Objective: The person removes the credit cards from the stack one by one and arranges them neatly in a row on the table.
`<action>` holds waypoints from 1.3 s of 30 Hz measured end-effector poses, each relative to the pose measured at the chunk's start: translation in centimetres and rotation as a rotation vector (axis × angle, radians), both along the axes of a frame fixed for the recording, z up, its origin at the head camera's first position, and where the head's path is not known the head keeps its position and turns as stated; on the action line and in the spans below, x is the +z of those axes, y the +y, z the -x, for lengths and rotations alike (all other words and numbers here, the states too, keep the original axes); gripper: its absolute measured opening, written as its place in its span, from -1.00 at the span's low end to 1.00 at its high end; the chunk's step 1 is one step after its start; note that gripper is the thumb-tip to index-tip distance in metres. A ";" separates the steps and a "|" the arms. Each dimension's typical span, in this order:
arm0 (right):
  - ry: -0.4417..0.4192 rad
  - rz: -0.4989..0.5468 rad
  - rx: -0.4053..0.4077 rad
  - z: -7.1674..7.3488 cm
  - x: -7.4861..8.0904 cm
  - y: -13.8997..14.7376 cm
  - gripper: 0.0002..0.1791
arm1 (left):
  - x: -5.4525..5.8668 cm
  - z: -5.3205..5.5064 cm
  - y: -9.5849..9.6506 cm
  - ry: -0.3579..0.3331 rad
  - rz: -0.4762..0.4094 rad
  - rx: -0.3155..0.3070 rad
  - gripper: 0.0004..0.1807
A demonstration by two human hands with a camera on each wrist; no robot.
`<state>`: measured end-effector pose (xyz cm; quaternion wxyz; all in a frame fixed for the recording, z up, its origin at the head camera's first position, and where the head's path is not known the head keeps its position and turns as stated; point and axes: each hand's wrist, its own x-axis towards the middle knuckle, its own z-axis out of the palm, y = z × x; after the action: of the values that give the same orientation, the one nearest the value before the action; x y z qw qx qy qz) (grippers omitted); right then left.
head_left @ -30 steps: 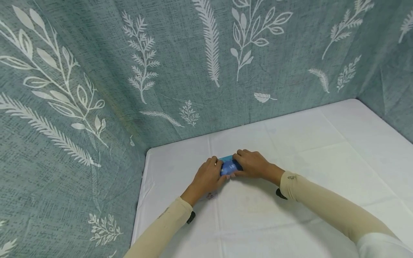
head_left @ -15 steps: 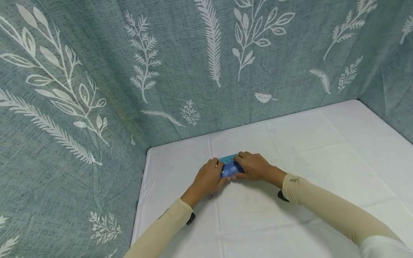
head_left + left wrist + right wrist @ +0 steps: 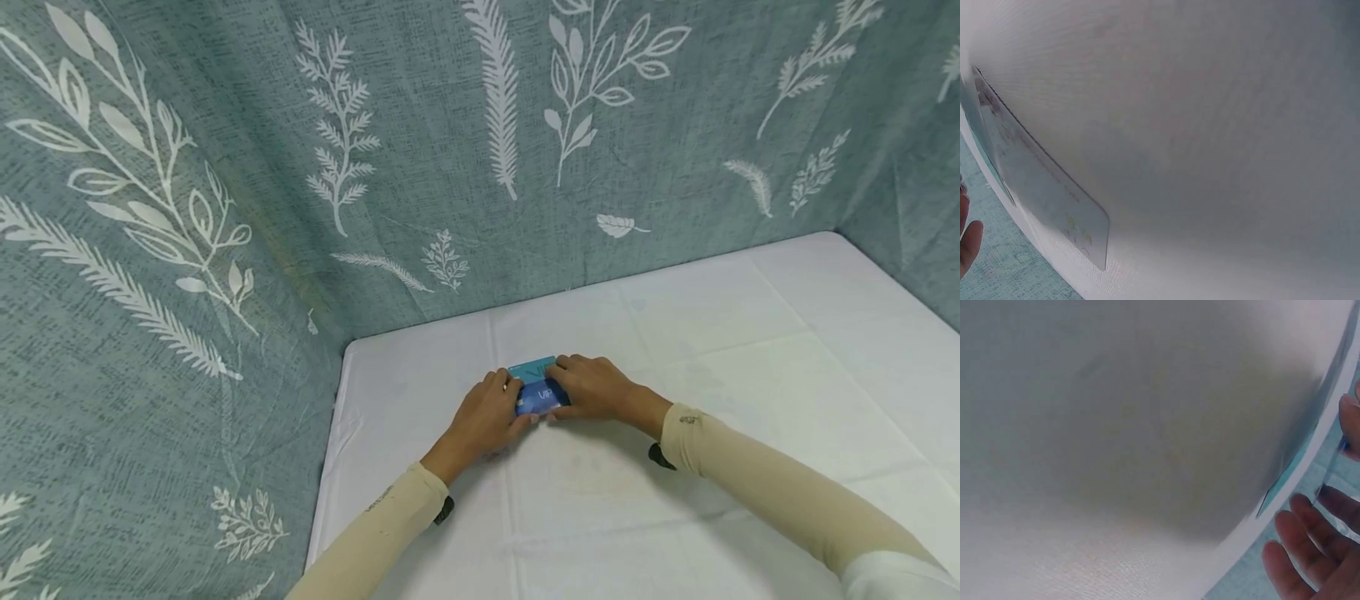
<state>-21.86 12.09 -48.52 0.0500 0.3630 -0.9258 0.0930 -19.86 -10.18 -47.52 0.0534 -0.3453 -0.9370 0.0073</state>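
Between both hands is a dark blue card (image 3: 531, 402) printed "VIP". My left hand (image 3: 480, 421) pinches its left edge, and my right hand (image 3: 596, 390) grips its right end. Just beyond it, partly covered by the blue card and the fingers, is a teal card (image 3: 529, 368) also printed "VIP". In the right wrist view, the held card's thin edge (image 3: 1334, 465) shows at the right fingertips, and a teal card (image 3: 1280, 485) lies on the cloth. A pale printed card (image 3: 1044, 181) lies flat in the left wrist view, mostly hidden under the left hand in the head view.
A white cloth (image 3: 675, 500) covers the table, with faint creases and stains. Teal leaf-patterned curtains (image 3: 420, 167) hang along its back and left sides. Dark wrist cameras (image 3: 444, 510) sit under both beige sleeves (image 3: 780, 483).
Both hands and the blue card have shifted slightly toward the person and to the right. More of the teal card shows beyond the blue one.
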 end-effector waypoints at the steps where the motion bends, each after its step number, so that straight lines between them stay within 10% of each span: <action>1: -0.002 -0.003 -0.002 0.0 0.0 0.0 -0.27 | 0.0 0.0 0.0 -0.003 -0.001 0.001 -0.36; 39: 0.005 0.027 -0.002 -0.9 -0.5 0.4 -0.31 | -0.4 -1.0 -0.7 0.002 -0.014 -0.001 -0.33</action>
<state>-20.96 12.46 -49.06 0.0575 0.3617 -0.9246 0.1045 -18.87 -10.86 -47.92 0.0565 -0.3453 -0.9368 0.0012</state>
